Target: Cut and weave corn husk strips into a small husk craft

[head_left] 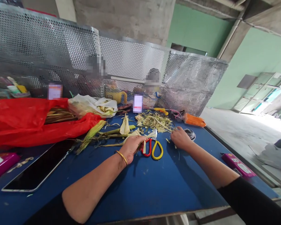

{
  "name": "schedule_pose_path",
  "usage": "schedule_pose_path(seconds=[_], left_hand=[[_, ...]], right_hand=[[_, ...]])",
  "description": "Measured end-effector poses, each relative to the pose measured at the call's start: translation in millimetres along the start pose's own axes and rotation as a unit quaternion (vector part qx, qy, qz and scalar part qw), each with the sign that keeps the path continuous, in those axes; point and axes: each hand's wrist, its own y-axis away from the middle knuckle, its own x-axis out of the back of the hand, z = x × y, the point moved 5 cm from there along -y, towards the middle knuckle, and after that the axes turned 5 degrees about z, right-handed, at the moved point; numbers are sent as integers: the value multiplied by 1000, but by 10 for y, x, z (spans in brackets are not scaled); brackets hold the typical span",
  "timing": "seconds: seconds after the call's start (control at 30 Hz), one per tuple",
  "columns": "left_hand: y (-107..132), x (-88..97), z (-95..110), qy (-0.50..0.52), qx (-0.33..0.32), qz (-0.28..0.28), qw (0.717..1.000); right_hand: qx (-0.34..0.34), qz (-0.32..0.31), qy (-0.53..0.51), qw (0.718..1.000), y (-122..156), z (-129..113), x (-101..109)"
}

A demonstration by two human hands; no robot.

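Observation:
My left hand (131,147), with a gold bangle on the wrist, is closed around pale corn husk strips (133,134) on the blue table (150,184). Scissors (153,147) with one red and one yellow handle lie flat just right of that hand. My right hand (180,138) rests on the table to the right of the scissors, fingers curled down over small husk scraps; what it holds, if anything, is hidden. Green husk leaves and stalks (93,134) lie to the left of my left hand.
A red plastic bag (25,122) with dry stalks fills the left. A tablet (37,168) lies front left. A pile of shredded husk (154,122), an orange tool (194,120) and a white plastic bag (91,104) lie ahead. Behind the perforated metal screen (131,62) sit other people.

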Motion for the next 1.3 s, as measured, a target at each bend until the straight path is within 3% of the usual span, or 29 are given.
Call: schedule_pose_path(seconds=[0.23, 0.4, 0.53, 0.63, 0.87, 1.03, 1.17, 1.3], left_hand=[[-3, -13, -11, 8, 12, -4, 1000], [-13, 4, -15, 6, 11, -3, 1000], [-3, -8, -19, 3, 3, -7, 1000], [4, -26, -29, 3, 4, -8, 1000], [-7, -7, -32, 7, 2, -6, 1000], [-6, -7, -36, 8, 1, -7, 1000], [1, -8, -48, 7, 10, -1, 1000], [23, -17, -47, 9, 21, 5, 1000]], right_hand=[[-69, -8, -55, 996, 4, 72, 106], [-135, 3, -99, 986, 254, 17, 218], [-230, -38, -131, 964, 620, -53, 30], [-310, -29, -160, 937, 815, -64, -145], [-371, 32, -277, 886, 878, -15, -328], [-412, 85, -417, 806, 964, 90, -415], [-425, 111, -550, 710, 986, 69, -464], [-409, 98, -666, 616, 933, -70, -461]])
